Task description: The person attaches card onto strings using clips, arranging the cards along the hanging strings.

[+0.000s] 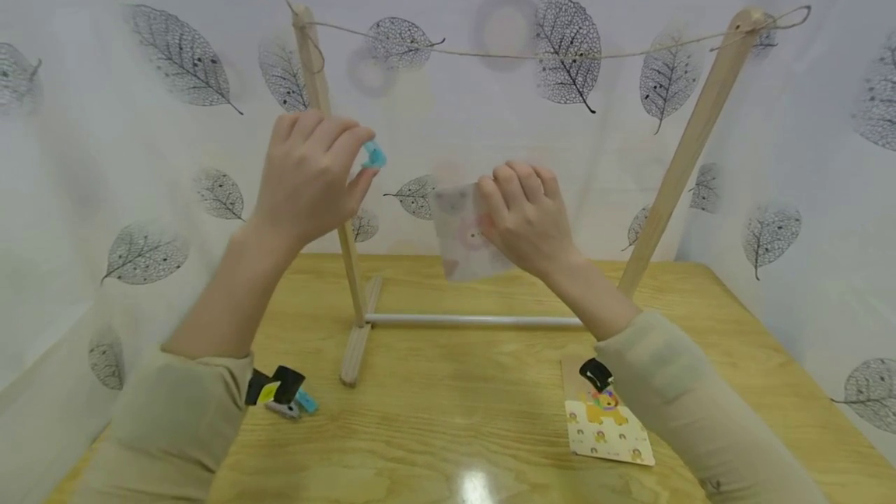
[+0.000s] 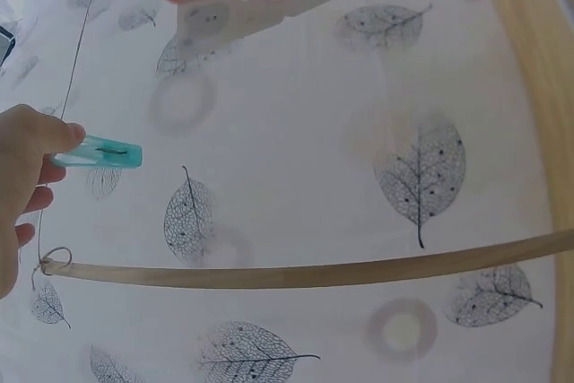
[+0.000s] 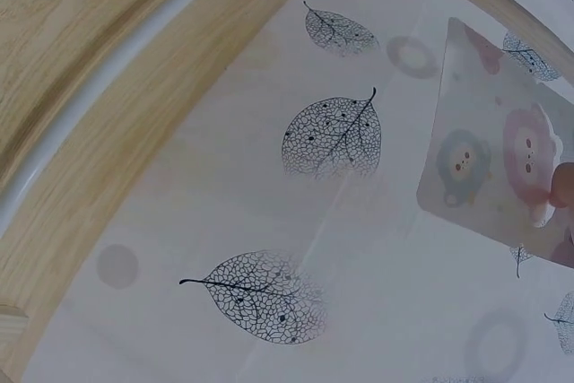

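My left hand (image 1: 308, 173) is raised near the left post and pinches a turquoise clothespin (image 1: 375, 155) between thumb and index finger. The left wrist view shows the same clothespin (image 2: 117, 152) jutting past the fingertips, close to the twine. To the right and a little lower, my right hand (image 1: 528, 216) pinches a pale card (image 1: 455, 247) by its upper part. Pink and grey cartoon animals on this card (image 3: 466, 168) show in the right wrist view. The card hangs below the twine (image 1: 490, 54), apart from it, and the fingers hide part of it.
Twine runs between the left wooden post (image 1: 315, 84) and the leaning right post (image 1: 689, 154). A white bar (image 1: 476, 320) joins their bases. Clothespins (image 1: 306, 401) lie at the table's left; a dog-printed card (image 1: 609, 438) lies at the right. A leaf-patterned curtain hangs behind.
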Tool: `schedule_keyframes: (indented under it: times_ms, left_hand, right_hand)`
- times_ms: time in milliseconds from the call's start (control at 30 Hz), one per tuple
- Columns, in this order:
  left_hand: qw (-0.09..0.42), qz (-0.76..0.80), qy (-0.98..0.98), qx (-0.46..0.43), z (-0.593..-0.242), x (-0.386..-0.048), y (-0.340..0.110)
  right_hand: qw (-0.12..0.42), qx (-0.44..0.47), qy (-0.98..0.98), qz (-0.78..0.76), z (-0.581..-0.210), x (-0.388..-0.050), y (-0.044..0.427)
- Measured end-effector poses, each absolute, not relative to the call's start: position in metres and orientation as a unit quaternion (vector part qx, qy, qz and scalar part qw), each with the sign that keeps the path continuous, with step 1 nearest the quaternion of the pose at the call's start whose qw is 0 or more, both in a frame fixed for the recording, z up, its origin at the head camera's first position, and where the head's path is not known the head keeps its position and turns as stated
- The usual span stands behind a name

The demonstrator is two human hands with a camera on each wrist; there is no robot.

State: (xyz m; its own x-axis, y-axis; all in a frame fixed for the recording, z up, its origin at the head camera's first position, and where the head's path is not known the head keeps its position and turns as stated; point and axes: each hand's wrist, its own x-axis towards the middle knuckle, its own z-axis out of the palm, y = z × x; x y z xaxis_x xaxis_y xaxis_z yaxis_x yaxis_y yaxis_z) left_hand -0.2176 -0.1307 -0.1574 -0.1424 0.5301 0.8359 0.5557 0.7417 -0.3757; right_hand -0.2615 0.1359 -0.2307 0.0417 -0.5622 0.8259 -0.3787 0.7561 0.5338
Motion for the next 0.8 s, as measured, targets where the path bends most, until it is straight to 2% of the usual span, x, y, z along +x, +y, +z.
schedule_keyframes:
  times_ms: [200,500,800]
  left_hand:
    - [0.554,0.015,-0.750,-0.362,-0.143,-0.214,-0.128]
    - [0.518,0.005,-0.784,-0.343,-0.130,-0.211,-0.129]
    - [0.512,0.004,-0.785,-0.347,-0.117,-0.210,-0.126]
  right_hand:
    - [0.643,0.348,-0.677,-0.077,-0.221,-0.261,0.129]
    - [0.637,0.375,-0.671,-0.058,-0.209,-0.260,0.121]
    - [0.640,0.367,-0.672,-0.064,-0.199,-0.260,0.115]
